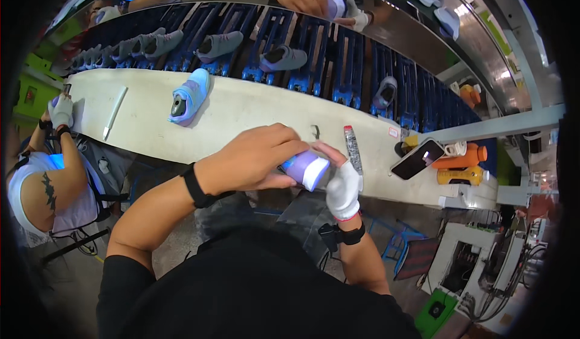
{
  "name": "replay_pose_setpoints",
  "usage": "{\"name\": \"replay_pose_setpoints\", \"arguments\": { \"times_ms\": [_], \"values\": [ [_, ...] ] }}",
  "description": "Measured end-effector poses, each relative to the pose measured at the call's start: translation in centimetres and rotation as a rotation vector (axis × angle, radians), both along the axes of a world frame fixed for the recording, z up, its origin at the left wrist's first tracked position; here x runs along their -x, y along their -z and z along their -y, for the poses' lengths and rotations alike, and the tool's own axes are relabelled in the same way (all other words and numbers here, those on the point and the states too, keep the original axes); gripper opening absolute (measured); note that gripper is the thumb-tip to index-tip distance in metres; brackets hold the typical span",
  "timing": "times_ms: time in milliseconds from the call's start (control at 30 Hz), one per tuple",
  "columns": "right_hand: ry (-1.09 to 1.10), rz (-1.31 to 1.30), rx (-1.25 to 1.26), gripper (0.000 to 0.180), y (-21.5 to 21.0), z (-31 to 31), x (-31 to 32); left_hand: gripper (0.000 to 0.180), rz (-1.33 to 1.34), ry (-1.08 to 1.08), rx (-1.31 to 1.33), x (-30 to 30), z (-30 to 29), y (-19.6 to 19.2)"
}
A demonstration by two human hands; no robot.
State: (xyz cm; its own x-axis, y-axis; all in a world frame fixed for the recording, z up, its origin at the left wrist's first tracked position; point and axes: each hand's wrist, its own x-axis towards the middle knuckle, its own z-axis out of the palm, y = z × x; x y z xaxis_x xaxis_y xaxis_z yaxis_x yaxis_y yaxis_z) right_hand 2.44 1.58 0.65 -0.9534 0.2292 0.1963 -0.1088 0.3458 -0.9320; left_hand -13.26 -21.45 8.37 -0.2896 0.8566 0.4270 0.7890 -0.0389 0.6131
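Note:
A small purple sneaker with a white sole is in the grip of my bare left hand, whose fingers and thumb wrap around it and hide part of it. My right hand wears a white glove that leaves some fingertips bare. Its fingers stretch toward the sneaker's far side, their tips at or very near it, while the palm stays apart. A second sneaker, light blue and purple, rests on the pale work surface to the left. A patterned marker-like stick lies just beyond my right hand.
Blue racks along the far side carry several grey shoes. A white stick-like tool lies at left. At right are a phone, an orange bottle and a yellow bottle. Another person sits at left.

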Motion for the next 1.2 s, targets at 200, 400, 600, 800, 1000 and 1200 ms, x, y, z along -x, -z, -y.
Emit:
{"name": "replay_pose_setpoints", "arguments": {
  "times_ms": [200, 400, 600, 800, 1000, 1200],
  "values": [
    [-0.085, -0.242, 0.083, 0.066, -2.1, 2.0, 4.2, 0.07, 0.278, 0.001, 0.27, 0.3, -2.3, 1.5],
    [0.099, -0.436, 0.721, 0.036, 1.5, 3.3, 6.0, 0.077, 0.393, -0.099, 0.371, 2.0, -1.9, 2.3],
    [0.035, -0.128, 0.395, 0.039, -1.0, 2.7, 5.6, 0.073, 0.348, -0.087, 0.413, 3.0, -3.0, 1.7],
    [0.006, -0.094, 0.566, 0.05, -0.2, -0.4, 4.2, 0.062, 0.083, -0.025, 0.474, 1.3, -6.5, -1.3],
    [0.004, 0.077, 0.728, 0.08, -3.3, -1.3, 2.1, 0.063, -0.274, -0.029, 0.369, -2.1, -8.2, -1.5],
    [-0.059, 0.047, 0.216, 0.084, -4.9, 0.6, -2.0, 0.083, -0.249, 0.102, 0.377, -0.3, -4.7, -2.9]
  ]
}}
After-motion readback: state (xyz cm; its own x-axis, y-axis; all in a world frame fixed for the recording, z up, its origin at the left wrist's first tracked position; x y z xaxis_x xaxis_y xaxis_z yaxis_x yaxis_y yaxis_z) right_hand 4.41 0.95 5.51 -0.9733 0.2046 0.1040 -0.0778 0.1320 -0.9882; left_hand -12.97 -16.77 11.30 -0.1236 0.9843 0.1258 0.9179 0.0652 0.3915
